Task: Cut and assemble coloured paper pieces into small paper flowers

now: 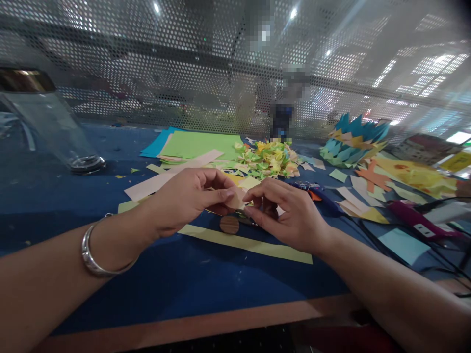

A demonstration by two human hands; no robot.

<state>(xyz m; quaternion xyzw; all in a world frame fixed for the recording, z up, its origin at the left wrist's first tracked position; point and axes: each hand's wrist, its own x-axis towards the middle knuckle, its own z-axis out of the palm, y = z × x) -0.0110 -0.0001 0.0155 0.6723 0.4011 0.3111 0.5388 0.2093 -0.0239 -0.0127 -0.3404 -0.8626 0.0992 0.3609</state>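
left hand (191, 196) pinching small pale paper piece (238, 200) between thumb and forefinger; right hand (290, 211) fingers curled at its edge, can't tell if gripping. piece is mid-view, over the table (206, 284); clock directions from it. risks, my guess: thin paper creases or tears if the two hands pull unevenly; it slips if the left pinch loosens. right wrist could drag the pale green strip (250, 245) at six. black cords (382, 245), between three and four, could snag the right forearm.

materials: round flat brown disc (229, 225), six o'clock, wood-like grain, strip just beside it. crumpled, frilly paper clump (274, 158) at one. smooth flat green sheets (206, 144) at eleven. spiky folded paper ring (353, 139), blue and yellow, at two. clear glass jar (55, 117), shiny metallic lid, at ten.
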